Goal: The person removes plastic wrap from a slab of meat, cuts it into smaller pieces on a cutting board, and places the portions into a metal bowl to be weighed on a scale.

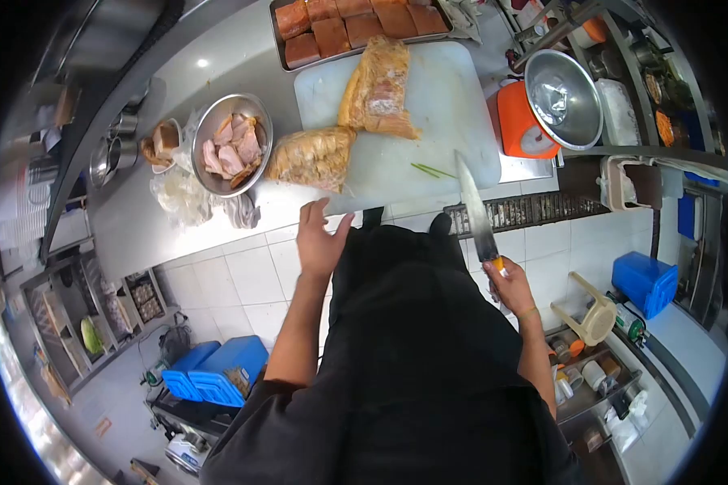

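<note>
My right hand (510, 287) is wrapped round the yellow handle of a large kitchen knife (475, 206). Its blade points away from me, with the tip over the near right part of a white cutting board (453, 89). My left hand (322, 238) has its fingers apart at the counter's front edge, holding nothing. Just beyond it lies a browned slab of meat (311, 156) at the board's left edge. A larger slab of cooked meat (380, 90) rests farther back on the board. A few green stalks (431, 170) lie close to the knife tip.
To the left stands a steel bowl (264, 162) of cut meat pieces (233, 147), beside plastic bags (179, 198). Behind the board is a tray (364, 50) of reddish-brown meat blocks (330, 35). An orange scale (516, 121) and a metal bowl (586, 121) are at the right.
</note>
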`<state>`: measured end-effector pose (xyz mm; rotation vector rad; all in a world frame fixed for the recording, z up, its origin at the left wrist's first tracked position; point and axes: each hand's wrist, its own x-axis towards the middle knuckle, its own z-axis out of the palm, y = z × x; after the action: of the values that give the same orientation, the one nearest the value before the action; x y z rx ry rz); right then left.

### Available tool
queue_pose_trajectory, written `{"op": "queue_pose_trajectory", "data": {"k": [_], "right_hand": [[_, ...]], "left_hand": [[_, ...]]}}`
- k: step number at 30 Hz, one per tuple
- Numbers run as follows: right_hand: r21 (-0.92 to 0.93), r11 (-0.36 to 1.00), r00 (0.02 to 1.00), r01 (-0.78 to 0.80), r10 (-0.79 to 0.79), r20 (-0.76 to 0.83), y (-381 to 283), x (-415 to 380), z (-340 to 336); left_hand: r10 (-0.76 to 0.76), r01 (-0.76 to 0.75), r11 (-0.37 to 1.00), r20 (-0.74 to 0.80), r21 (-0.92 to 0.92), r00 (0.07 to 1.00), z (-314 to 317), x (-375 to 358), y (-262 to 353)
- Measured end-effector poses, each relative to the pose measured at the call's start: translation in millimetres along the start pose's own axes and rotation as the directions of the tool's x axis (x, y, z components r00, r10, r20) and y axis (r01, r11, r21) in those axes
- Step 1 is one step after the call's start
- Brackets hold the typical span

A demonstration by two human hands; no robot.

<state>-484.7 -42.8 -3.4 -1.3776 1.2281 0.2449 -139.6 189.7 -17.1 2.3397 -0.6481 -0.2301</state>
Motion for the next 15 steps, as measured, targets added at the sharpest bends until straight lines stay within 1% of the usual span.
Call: {"op": "queue_pose_trajectory", "data": {"k": [1,2,5,6,9,10,12,14,15], "right_hand": [[-0.009,1.000,1.000,0.008,-0.008,0.030,1.6,8.5,-1.5],[-0.055,0.997,0.997,0.045,-0.041,0.071,3.5,15.8,-4.1],[-0.186,0.953,0.966,0.239,-0.213,0.148,-3.9,33.6,-3.6],[-0.195,0.942,0.954,0.274,-0.241,0.180,-18.5,32.1,-4.1],[-0.285,0.879,0.917,0.382,-0.321,0.238,-16.5,54.2,2.3],[-0.306,0.840,0.890,0.448,-0.385,0.246,-19.7,55.2,2.6],[-0.261,0.878,0.896,0.402,-0.319,0.308,-27.2,53.7,2.0],[-0.230,0.909,0.901,0.348,-0.256,0.351,-35.1,48.9,-1.2],[-0.212,0.914,0.901,0.346,-0.261,0.346,-37.3,46.3,-3.9]], "left_hand": [[-0.079,0.079,0.996,0.010,0.041,0.997,10.1,-1.6,14.4],[-0.012,0.020,0.993,-0.071,0.115,0.997,25.7,-2.7,7.7],[-0.041,0.069,0.975,-0.134,0.209,0.990,44.9,6.4,-0.5],[-0.106,0.132,0.971,-0.138,0.199,0.985,41.3,9.2,12.5],[0.030,0.027,0.947,-0.170,0.321,0.985,46.0,13.6,-2.2],[0.057,0.008,0.948,-0.194,0.317,0.979,46.1,13.3,-5.2],[0.109,-0.035,0.953,-0.233,0.300,0.966,48.8,12.9,-4.4],[0.078,-0.038,0.980,-0.197,0.196,0.977,59.8,-1.0,4.0],[0.063,-0.037,0.989,-0.179,0.145,0.982,65.9,-10.3,11.1]]}}
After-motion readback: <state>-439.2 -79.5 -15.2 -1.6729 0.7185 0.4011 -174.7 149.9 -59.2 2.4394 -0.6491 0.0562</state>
